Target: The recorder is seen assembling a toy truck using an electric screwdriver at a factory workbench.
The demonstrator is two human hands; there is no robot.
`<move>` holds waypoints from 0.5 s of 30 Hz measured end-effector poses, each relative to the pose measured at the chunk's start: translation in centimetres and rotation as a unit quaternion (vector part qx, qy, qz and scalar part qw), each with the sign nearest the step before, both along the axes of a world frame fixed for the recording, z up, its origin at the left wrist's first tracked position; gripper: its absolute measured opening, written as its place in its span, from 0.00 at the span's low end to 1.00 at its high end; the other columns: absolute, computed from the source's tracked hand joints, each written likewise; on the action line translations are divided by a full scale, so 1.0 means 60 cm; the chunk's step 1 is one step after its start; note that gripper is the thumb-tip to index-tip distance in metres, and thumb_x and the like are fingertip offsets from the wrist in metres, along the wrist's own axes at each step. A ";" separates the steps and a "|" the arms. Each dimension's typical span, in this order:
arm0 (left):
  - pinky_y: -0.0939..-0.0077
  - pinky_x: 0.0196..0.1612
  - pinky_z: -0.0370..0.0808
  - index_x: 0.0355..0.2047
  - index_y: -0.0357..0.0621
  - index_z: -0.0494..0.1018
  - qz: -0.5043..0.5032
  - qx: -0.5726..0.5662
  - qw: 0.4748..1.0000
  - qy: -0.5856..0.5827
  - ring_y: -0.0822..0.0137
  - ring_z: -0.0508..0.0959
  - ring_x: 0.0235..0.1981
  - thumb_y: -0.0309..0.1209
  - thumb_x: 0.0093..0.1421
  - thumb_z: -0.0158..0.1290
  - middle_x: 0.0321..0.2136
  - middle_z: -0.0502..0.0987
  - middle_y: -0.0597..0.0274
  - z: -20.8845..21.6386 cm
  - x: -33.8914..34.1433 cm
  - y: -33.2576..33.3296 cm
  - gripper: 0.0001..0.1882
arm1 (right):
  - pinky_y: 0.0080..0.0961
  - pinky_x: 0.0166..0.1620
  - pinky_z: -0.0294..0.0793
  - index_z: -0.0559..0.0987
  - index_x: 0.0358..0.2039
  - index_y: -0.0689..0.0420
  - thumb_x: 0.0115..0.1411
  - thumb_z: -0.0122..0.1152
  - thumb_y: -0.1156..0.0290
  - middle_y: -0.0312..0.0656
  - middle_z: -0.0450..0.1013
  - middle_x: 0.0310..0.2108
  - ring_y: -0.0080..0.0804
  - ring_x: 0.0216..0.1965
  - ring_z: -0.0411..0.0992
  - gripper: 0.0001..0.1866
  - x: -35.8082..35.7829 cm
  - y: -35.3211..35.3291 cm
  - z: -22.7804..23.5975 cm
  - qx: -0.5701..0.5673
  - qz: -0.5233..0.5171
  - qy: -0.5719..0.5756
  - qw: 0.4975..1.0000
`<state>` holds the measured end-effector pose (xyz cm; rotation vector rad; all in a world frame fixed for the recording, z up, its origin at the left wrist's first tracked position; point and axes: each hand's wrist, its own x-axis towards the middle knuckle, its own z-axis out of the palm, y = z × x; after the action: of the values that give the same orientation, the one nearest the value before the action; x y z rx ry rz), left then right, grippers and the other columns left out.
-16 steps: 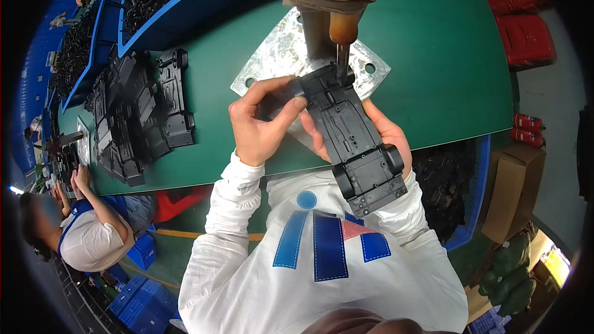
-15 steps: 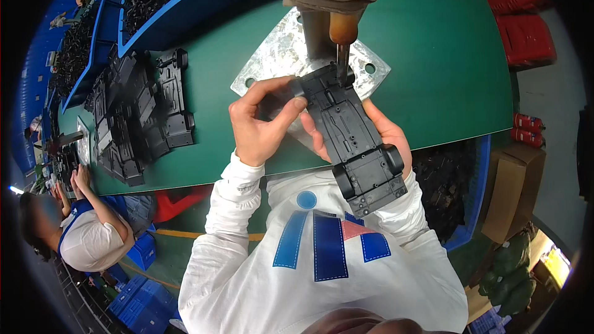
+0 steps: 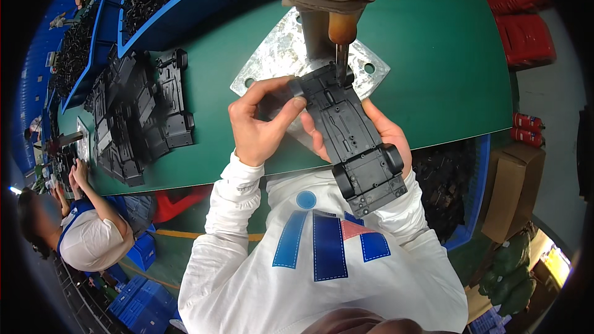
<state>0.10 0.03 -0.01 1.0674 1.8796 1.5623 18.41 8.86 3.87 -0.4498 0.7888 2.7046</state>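
Note:
A black plastic toy-car chassis lies tilted between my two hands, its far end under a metal-tipped tool with an orange-brown collar. The metal tip meets the chassis near its far right corner. My left hand pinches the far left edge, thumb on top by the wheel arch. From below and the right side, my right hand grips the chassis; most of its palm is hidden under the part. Behind the chassis, a silvery metal base plate rests on the green table.
Several more black chassis are piled on the left of the table. Blue bins of small dark parts stand beyond them. At right is a blue crate of black parts, beside a cardboard box. A co-worker sits at far left.
My hands and the chassis hold practically the same place under the tool. At far left, the co-worker's hands have shifted slightly.

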 end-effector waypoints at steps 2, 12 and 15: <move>0.79 0.40 0.75 0.41 0.34 0.81 -0.001 0.002 1.000 0.000 0.72 0.80 0.33 0.23 0.51 0.67 0.31 0.82 0.58 0.000 0.000 0.000 0.16 | 0.52 0.61 0.71 0.61 0.67 0.65 0.75 0.32 0.52 0.62 0.59 0.64 0.56 0.66 0.59 0.32 0.000 0.000 0.000 -0.001 -0.002 0.001 1.000; 0.78 0.41 0.77 0.42 0.34 0.81 -0.010 -0.022 1.000 -0.005 0.71 0.82 0.33 0.24 0.52 0.67 0.33 0.83 0.57 0.005 0.001 -0.001 0.16 | 0.51 0.60 0.72 0.60 0.67 0.65 0.75 0.33 0.52 0.63 0.58 0.64 0.56 0.64 0.60 0.31 0.006 0.002 -0.011 0.002 0.007 0.012 1.000; 0.78 0.41 0.78 0.42 0.34 0.81 -0.017 -0.038 0.999 0.008 0.71 0.82 0.33 0.25 0.52 0.67 0.32 0.84 0.57 0.006 0.003 0.000 0.17 | 0.50 0.60 0.71 0.59 0.67 0.65 0.75 0.34 0.53 0.63 0.58 0.64 0.55 0.64 0.60 0.31 0.010 0.001 -0.014 -0.007 0.005 0.018 1.000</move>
<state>0.28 0.04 0.35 1.0749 1.9058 1.4560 19.02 8.91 3.04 -0.4118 0.8172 2.7256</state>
